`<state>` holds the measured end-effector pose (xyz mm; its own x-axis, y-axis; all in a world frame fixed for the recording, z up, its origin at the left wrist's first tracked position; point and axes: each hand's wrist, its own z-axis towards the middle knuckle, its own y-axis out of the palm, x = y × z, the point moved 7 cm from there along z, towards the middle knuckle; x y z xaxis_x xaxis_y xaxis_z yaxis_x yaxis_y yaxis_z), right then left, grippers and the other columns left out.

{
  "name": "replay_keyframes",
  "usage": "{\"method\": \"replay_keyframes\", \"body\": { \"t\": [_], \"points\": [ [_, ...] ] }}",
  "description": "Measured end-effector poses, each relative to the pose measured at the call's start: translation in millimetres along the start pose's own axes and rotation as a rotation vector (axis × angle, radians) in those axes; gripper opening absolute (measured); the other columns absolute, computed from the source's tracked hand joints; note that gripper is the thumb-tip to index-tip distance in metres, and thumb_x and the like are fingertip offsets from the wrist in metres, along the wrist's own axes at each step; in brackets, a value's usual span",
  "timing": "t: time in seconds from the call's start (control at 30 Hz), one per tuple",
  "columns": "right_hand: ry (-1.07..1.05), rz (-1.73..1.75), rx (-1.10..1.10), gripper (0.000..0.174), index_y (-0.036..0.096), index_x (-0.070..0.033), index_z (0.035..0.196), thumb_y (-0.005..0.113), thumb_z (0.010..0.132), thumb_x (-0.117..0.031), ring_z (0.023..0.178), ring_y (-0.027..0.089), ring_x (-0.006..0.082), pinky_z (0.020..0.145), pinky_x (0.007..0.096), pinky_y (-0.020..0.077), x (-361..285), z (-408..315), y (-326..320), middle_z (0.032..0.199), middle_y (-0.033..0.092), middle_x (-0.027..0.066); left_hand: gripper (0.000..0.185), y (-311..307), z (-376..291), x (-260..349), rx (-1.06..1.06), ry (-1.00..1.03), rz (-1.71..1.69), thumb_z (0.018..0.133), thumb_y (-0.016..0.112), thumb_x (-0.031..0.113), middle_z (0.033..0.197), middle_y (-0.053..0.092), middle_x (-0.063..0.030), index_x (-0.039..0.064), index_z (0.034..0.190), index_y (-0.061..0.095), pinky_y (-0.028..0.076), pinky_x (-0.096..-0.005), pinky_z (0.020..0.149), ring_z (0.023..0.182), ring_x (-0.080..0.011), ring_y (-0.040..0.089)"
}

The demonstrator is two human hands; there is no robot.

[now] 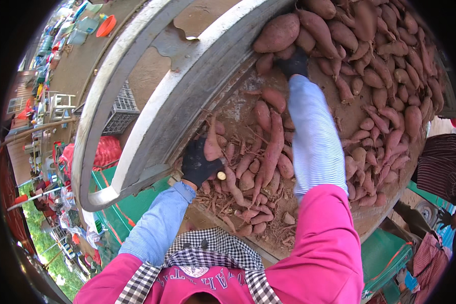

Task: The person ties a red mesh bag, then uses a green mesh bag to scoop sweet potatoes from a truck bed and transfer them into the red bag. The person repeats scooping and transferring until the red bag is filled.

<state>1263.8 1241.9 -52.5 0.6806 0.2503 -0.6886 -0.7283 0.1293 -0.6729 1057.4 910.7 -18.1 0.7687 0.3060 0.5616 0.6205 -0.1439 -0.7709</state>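
My left hand (198, 161), in a dark glove, grips a slender, pointed sweet potato (212, 141) at the left side of a truck bed (238, 104). Just beside it is a small heap of thin sweet potatoes (247, 180), roots and broken bits; one piece shows a pale cut end (221, 175). At the foot of the large pile of sweet potatoes (380, 72), my right hand (294, 64) reaches in, gloved too. It touches a sweet potato (287, 52); its fingers are mostly hidden, so its grip is unclear. Longer sweet potatoes (272, 148) lie between my arms.
A metal side rail (152, 110) borders the bed on the left. Beyond it are a plastic crate (121, 108), red mesh sacks (107, 152) and a green tarp (116, 203). At right, a person in striped clothing (439, 167) and another in a checked shirt (430, 255) are near the bed.
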Motion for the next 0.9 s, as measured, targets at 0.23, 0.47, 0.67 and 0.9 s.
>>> {"method": "replay_keyframes", "body": {
  "t": [0.23,0.47,0.67,0.9],
  "points": [
    [0.144,-0.122,-0.231,0.096,0.035,-0.002,0.135,0.077,0.057,-0.042,0.125,0.04,0.034,0.105,0.0389,0.0321,-8.9,-37.6,-14.9,0.134,0.042,0.0225,0.061,-5.1,-6.2,4.2,0.117,0.035,0.126,0.059,0.076,0.03,0.099,0.056,-0.0178,0.007,0.109,0.05,0.045,-0.0462,0.083,0.096,-0.0371,0.053],
    [0.386,0.353,-0.385,0.065,0.046,0.002,0.121,0.069,0.07,-0.031,0.1,0.055,0.0253,0.088,0.0333,0.0441,80.2,-159.4,-102.4,0.111,0.057,0.0176,0.058,4.2,-9.3,-11.6,0.264,0.115,0.156,0.06,0.075,0.033,0.098,0.058,-0.0177,0.007,0.108,0.053,0.044,-0.046,0.082,0.095,-0.0375,0.054],
    [0.966,1.506,-0.392,0.077,0.032,-0.008,0.137,0.062,0.077,-0.047,0.121,0.045,0.0316,0.097,0.0511,0.0393,-51.6,-336.1,-167.6,0.133,0.044,0.014,0.074,-24.1,-25.4,-2.1,0.065,-0.008,-0.075,0.063,0.075,0.043,0.111,0.056,-0.0195,0.005,0.121,0.048,0.04,-0.0431,0.094,0.107,-0.0349,0.052],
    [1.155,1.37,-0.754,0.088,0.029,-0.006,0.138,0.06,0.073,-0.057,0.118,0.046,0.038,0.089,0.053,0.0452,-181.7,-481.1,-117.2,0.135,0.041,0.0174,0.071,-62.0,-205.0,-2.8,-0.235,-0.128,-1.293,0.07,0.075,0.035,0.12,0.053,-0.0105,0.001,0.126,0.046,0.037,-0.0347,0.097,0.112,-0.0202,0.048]
  ]
}}
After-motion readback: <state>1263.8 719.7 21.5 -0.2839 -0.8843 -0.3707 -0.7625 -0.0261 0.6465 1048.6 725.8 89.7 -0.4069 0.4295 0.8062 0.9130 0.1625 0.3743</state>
